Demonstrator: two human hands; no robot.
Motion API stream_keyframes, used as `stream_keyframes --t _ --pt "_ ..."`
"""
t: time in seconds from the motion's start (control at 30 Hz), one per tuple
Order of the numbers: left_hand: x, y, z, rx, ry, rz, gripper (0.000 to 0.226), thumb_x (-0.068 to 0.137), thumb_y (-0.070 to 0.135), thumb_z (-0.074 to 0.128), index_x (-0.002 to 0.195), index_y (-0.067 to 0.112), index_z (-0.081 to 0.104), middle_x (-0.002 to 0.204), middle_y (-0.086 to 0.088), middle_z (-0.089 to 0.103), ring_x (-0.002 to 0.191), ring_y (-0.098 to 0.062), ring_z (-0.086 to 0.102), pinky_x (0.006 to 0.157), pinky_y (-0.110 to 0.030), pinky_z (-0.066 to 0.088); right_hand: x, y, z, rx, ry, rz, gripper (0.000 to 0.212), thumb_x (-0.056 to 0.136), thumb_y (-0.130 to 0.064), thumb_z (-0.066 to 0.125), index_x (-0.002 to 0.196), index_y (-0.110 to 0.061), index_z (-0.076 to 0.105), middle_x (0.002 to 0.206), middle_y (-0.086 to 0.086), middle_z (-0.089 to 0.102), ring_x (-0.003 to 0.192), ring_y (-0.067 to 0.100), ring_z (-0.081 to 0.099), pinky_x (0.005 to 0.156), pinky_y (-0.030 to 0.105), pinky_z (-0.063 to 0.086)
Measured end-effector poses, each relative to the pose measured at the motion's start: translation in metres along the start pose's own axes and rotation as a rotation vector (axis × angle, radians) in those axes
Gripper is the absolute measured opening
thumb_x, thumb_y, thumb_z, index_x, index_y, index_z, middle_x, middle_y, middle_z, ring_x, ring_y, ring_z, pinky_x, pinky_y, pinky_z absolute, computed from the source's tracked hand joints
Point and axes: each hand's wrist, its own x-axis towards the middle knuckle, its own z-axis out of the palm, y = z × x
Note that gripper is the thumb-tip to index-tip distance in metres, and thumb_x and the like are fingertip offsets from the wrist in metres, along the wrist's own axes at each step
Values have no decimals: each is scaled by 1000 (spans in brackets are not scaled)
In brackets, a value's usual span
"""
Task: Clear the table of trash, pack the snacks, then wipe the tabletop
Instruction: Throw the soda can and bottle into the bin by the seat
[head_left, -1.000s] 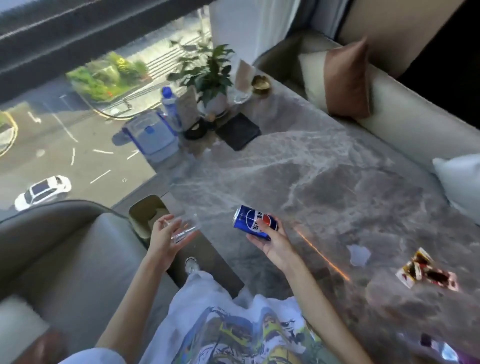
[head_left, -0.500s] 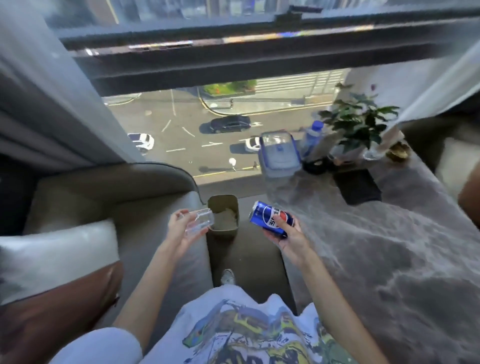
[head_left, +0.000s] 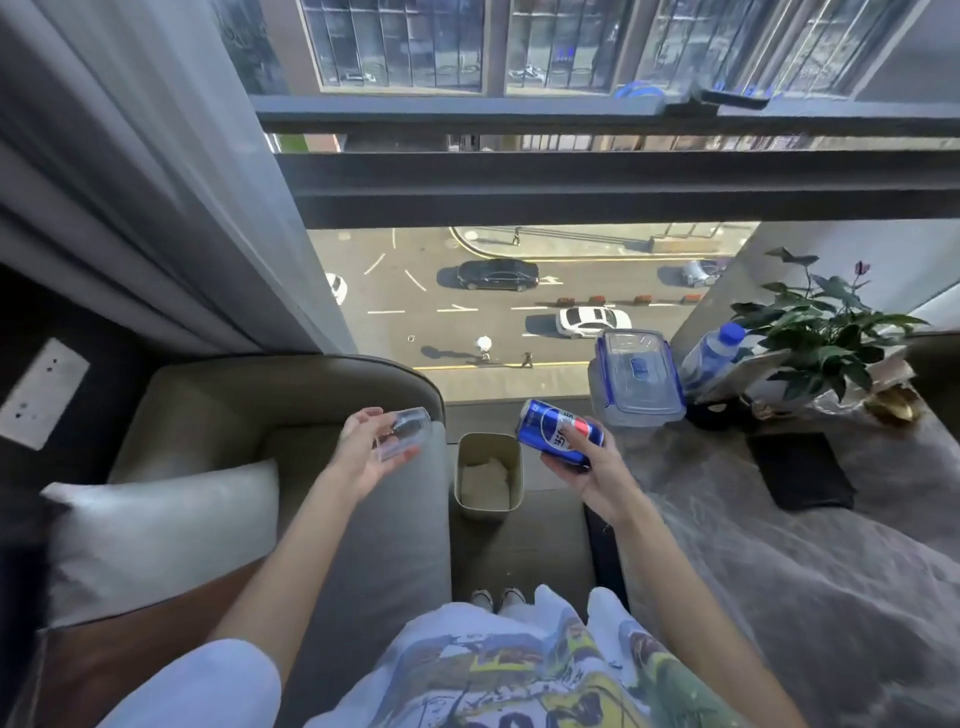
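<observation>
Two items of trash are held, one per hand, on either side of the bin (head_left: 488, 475). Left hand (head_left: 366, 457): palm turned up, fingers loosely curled around a clear cup (head_left: 402, 434) that lies on its side across the fingertips; the hold looks light. Right hand (head_left: 592, 470): closed around the lower half of a blue can (head_left: 558, 431), fingers wrapped underneath. The can's long axis is tilted, its top end pointing up and left, toward the bin. The bin stands on the floor between the sofa (head_left: 332, 519) and the table (head_left: 779, 545), below both grips: right of and below the cup, left of and below the can. Its mouth faces up, with pale crumpled material already inside. The can's top end overhangs the right rim of the bin, so the right hand appears the nearer of the two; the cup is just beyond the left rim, over the sofa seat. Judgement: the step in hand is disposal. The can needs only a short leftward shift before release; the cup needs a rightward carry first.
</observation>
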Motion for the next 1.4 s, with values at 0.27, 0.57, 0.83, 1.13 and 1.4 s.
stream_keyframes --t 0.27,0.57,0.83,1.13,1.4 --pt "27 20 21 -29 -93 10 29 87 6 65 108 20 51 118 -14 55 108 -36 62 83 -50 59 28 -32 10 -64 -11 -3 73 77 -14 81 138 -23 42 137 18 51 109 33 69 85 44 59" --pt "71 -2 31 -174 49 -34 21 92 7 59 105 20 49 115 -14 57 99 -33 64 70 -44 62 72 -51 12 -109 85 -21 67 80 -15 77 137 -22 42 140 18 50 121 35 60 89 45 59" --pt "209 -114 24 -117 192 -218 15 95 6 51 94 18 42 102 -15 57 80 -31 63 57 -39 60 219 79 -33 23 358 100 41 90 -2 61 125 -12 43 143 24 45 110 32 59 72 40 59" --pt "429 -300 4 -43 264 -261 27 92 6 55 111 18 40 134 -19 47 111 -34 59 82 -41 55 416 236 -175 22 557 205 53 89 -4 62 135 -15 39 138 23 50 97 31 61 77 39 53" --pt "536 -425 -5 -198 307 -423 39 96 30 56 129 12 47 130 -16 60 112 -29 62 90 -42 52 502 325 -249 -558 564 63 60 76 -29 80 115 -23 34 118 9 55 105 27 64 95 45 53"
